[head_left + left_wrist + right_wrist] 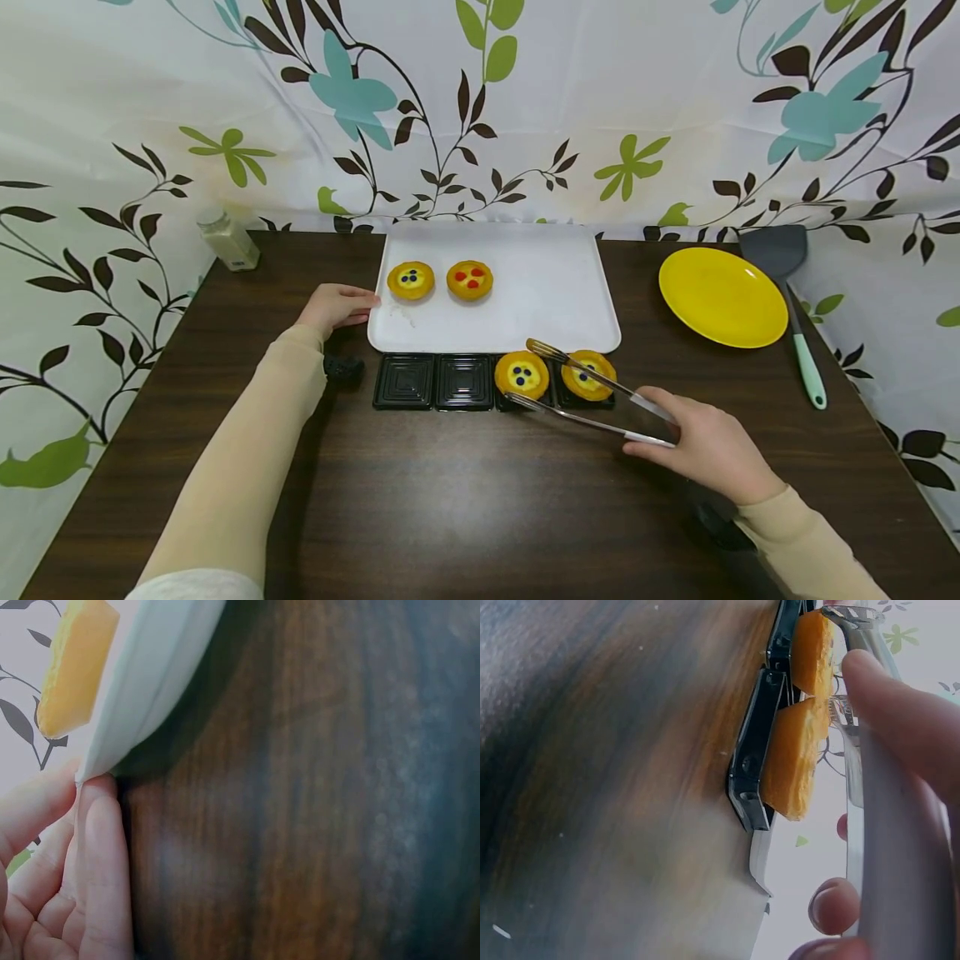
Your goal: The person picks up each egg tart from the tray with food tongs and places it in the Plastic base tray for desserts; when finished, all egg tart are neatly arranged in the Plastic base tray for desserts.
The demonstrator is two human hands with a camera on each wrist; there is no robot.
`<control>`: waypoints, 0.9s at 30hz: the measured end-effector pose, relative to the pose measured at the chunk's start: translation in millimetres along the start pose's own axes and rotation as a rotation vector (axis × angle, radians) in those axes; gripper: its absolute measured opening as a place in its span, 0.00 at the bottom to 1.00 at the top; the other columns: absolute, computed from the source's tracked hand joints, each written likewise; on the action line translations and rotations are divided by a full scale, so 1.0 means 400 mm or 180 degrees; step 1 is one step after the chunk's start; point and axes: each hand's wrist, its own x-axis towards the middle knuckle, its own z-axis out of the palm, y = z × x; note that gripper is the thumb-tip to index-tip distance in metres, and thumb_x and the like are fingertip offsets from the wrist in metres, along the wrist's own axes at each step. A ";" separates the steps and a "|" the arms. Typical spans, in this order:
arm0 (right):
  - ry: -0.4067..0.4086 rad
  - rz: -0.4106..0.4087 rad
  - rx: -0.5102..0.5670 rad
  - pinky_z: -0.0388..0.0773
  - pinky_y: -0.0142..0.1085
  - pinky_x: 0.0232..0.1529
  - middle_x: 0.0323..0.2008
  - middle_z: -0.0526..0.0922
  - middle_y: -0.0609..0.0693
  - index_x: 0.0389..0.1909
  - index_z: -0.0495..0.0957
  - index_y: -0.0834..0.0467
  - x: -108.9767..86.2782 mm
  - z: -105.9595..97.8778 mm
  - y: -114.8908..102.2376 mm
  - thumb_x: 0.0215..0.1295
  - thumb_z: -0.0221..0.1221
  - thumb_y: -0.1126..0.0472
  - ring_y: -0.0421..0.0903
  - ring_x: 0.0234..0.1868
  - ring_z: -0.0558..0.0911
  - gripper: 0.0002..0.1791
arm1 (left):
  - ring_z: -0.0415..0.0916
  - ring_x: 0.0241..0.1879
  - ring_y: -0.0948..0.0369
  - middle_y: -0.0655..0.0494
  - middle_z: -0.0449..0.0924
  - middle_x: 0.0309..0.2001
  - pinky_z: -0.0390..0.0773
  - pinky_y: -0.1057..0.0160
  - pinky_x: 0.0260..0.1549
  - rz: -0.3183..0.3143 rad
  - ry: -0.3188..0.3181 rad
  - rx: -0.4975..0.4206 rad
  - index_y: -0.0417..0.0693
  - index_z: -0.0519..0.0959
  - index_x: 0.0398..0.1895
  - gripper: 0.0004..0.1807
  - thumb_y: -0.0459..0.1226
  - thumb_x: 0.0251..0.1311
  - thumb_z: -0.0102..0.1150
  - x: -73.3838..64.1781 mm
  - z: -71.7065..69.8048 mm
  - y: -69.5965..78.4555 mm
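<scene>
My left hand (339, 307) pinches the left rim of a white tray (547, 292) between thumb and fingers, as the left wrist view shows. On the tray sit a tart with blue dots (411, 285) and a tart with red pieces (470, 285). In front lies a black tray with square compartments (405, 382). Its two right compartments hold blue-dotted tarts, a third-compartment tart (522, 375) and an end tart (581, 387). My right hand (708, 442) grips metal tongs (900, 862) by the pale handles. The tongs' tips are spread on either side of the third-compartment tart, one arm crossing over the end tart.
A yellow plate (723, 297) stands at the right, with a grey spatula (776, 254) beside it, its green handle toward me. A small jar (228, 242) is at the back left corner. Patterned cloth (525, 108) hangs behind the dark wooden table (450, 500).
</scene>
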 end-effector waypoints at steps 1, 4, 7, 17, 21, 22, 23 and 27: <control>0.0001 0.0009 0.0005 0.61 0.30 0.17 0.24 0.76 0.43 0.56 0.73 0.51 0.000 -0.002 0.000 0.43 0.62 0.26 0.39 0.19 0.65 0.44 | 0.78 0.44 0.61 0.42 0.72 0.59 0.79 0.69 0.46 0.0000 0.0001 0.0002 0.38 0.70 0.62 0.29 0.45 0.63 0.58 0.000 0.000 0.001; 0.0029 0.0008 0.0026 0.60 0.30 0.17 0.21 0.71 0.42 0.56 0.73 0.51 0.000 -0.005 -0.001 0.43 0.63 0.27 0.39 0.19 0.64 0.44 | 0.78 0.43 0.61 0.42 0.72 0.59 0.79 0.69 0.46 -0.0010 0.0009 0.0000 0.38 0.71 0.62 0.28 0.45 0.63 0.58 -0.002 0.000 0.002; 0.0073 -0.0014 0.0045 0.59 0.29 0.17 0.19 0.68 0.41 0.56 0.72 0.51 0.001 -0.007 -0.001 0.44 0.64 0.28 0.39 0.19 0.64 0.43 | 0.78 0.43 0.61 0.42 0.72 0.59 0.79 0.69 0.46 -0.0019 0.0005 -0.0009 0.39 0.71 0.62 0.28 0.46 0.63 0.58 -0.002 0.000 0.003; 0.0214 -0.0058 0.0080 0.56 0.30 0.15 0.16 0.66 0.42 0.57 0.71 0.52 0.045 -0.025 0.005 0.44 0.65 0.30 0.39 0.17 0.63 0.42 | 0.78 0.45 0.61 0.42 0.72 0.59 0.79 0.68 0.47 -0.0010 -0.0004 -0.0017 0.38 0.71 0.62 0.29 0.46 0.62 0.59 0.003 0.003 -0.001; 0.0176 -0.0009 0.0144 0.59 0.31 0.16 0.17 0.67 0.44 0.58 0.71 0.52 0.084 -0.037 0.006 0.45 0.64 0.29 0.41 0.18 0.64 0.43 | 0.77 0.48 0.59 0.43 0.72 0.60 0.78 0.67 0.49 -0.0039 -0.0002 -0.0025 0.39 0.70 0.62 0.29 0.46 0.63 0.59 -0.002 0.002 0.002; 0.0163 0.0000 0.0161 0.59 0.31 0.16 0.17 0.68 0.44 0.59 0.71 0.53 0.095 -0.040 0.005 0.46 0.63 0.29 0.41 0.19 0.65 0.44 | 0.76 0.49 0.58 0.43 0.72 0.60 0.78 0.66 0.50 -0.0044 -0.0003 -0.0029 0.39 0.70 0.62 0.29 0.46 0.63 0.59 -0.003 0.002 0.002; 0.0154 0.0005 0.0174 0.60 0.31 0.16 0.18 0.68 0.45 0.59 0.71 0.53 0.107 -0.042 0.005 0.46 0.63 0.29 0.42 0.19 0.65 0.44 | 0.76 0.49 0.57 0.43 0.72 0.60 0.77 0.66 0.50 -0.0042 -0.0004 -0.0034 0.38 0.70 0.63 0.29 0.46 0.63 0.59 -0.004 0.002 0.003; 0.0095 0.0008 0.0233 0.60 0.33 0.17 0.18 0.69 0.46 0.60 0.70 0.54 0.154 -0.046 0.004 0.48 0.62 0.29 0.43 0.20 0.66 0.44 | 0.76 0.51 0.55 0.42 0.71 0.60 0.77 0.65 0.51 -0.0020 -0.0019 -0.0040 0.38 0.70 0.63 0.29 0.46 0.63 0.59 -0.008 0.005 0.006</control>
